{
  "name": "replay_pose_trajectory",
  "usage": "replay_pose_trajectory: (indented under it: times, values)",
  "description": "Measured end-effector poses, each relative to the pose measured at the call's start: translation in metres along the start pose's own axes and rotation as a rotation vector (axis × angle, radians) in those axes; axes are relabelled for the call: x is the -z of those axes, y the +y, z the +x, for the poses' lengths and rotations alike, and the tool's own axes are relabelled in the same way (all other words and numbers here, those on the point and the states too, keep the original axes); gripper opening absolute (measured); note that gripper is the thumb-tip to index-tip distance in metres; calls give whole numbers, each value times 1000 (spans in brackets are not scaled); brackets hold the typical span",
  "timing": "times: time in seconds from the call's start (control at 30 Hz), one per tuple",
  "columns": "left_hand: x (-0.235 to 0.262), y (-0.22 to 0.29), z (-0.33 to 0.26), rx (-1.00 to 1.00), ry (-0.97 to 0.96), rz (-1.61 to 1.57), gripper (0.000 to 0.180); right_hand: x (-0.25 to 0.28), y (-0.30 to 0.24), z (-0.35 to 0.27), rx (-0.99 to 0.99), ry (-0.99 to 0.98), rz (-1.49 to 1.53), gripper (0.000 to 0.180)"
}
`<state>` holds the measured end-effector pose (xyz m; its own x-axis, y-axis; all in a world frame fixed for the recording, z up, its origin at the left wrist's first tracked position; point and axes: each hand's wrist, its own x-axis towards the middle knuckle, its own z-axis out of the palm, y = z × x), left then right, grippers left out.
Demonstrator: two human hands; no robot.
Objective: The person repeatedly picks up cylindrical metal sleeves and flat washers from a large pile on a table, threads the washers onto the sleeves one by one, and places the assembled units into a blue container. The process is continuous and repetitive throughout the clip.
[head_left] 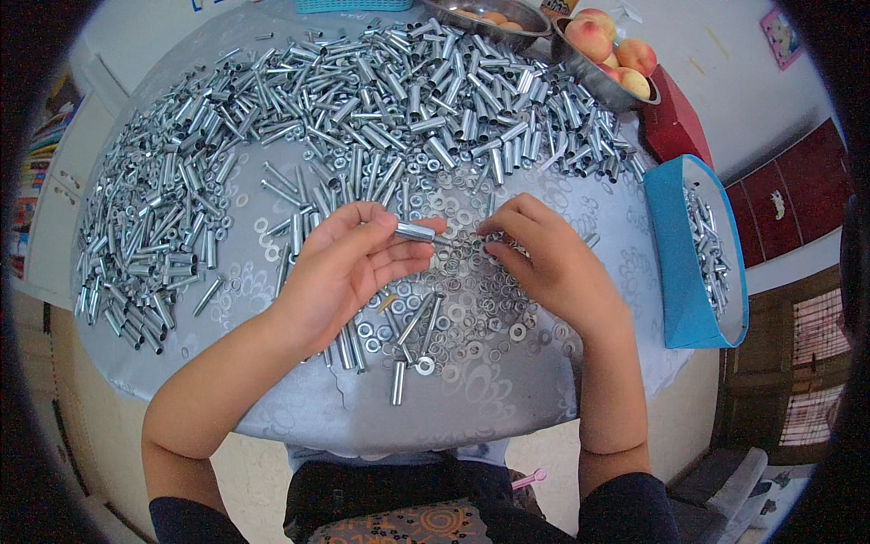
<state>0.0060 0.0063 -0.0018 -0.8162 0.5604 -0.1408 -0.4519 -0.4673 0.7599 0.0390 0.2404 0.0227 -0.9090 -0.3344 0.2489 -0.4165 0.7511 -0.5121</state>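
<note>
Between the thumb and fingers of my left hand (349,258) lies a shiny metal expansion anchor bolt (414,232), its sleeve sideways and its thin end pointing right. My right hand (557,267) hovers just past that end, apart from it. Its thumb and fingers are curled close together, and whatever they pinch is too small to make out. Below both hands many loose washers (462,331) are spread on the cloth. A few bolts (415,319) and one short metal sleeve (398,383) lie near the table's front edge.
A heap of metal sleeves and bolts (390,91) curves across the back and left of the cloth-covered table (272,403). At right stands a blue fabric bin (671,263) holding finished-looking metal pieces. Behind are a bowl (603,88) of peaches, another bowl (489,29) and a red box (675,118).
</note>
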Motion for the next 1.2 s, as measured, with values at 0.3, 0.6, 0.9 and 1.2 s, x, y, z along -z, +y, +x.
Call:
replay_pose_trajectory:
  times: [0.3,0.6,0.9,1.2]
  values:
    - [-1,0,0,4,17,-6,14,-4,-7,0,82,-42,-99,26]
    - [0,0,1,0,18,0,14,-1,-6,2,106,48,-188,21]
    - [2,0,1,5,14,-14,14,6,-9,-1,-27,-23,-293,15]
    - [0,0,1,8,15,-1,14,6,0,-2,22,-43,-209,22]
